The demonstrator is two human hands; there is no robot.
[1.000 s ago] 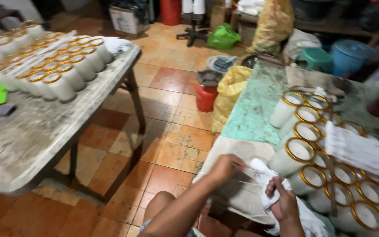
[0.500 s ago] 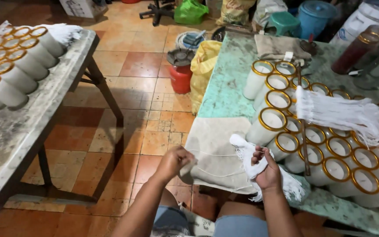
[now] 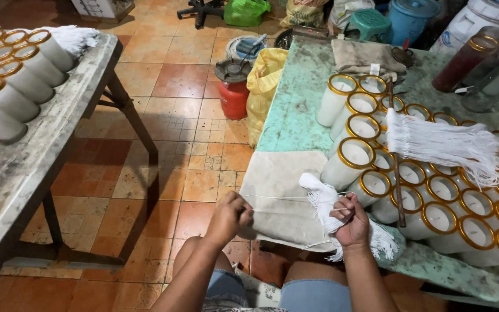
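Note:
My right hand (image 3: 350,222) grips a bundle of white wick strings (image 3: 323,199) at the near edge of the green table (image 3: 295,110). My left hand (image 3: 230,215) is closed on a single white string (image 3: 272,196), stretched out leftward from the bundle. Both hands hover over a beige cloth (image 3: 281,185) that hangs off the table's edge. Right of my right hand stand several white candles in gold-rimmed glass jars (image 3: 356,156). More white wicks (image 3: 440,144) hang from a thin rod (image 3: 395,167) laid across the jars.
A grey table (image 3: 41,150) on the left holds several more gold-rimmed candle jars (image 3: 12,86). On the tiled floor between the tables are a red canister (image 3: 233,86), a yellow sack (image 3: 265,81), a green bag (image 3: 245,11) and blue buckets (image 3: 411,17).
The view has swung right and down. My left hand has moved left, away from the bundle, drawing one string out taut. My right hand keeps its grip on the bundle.

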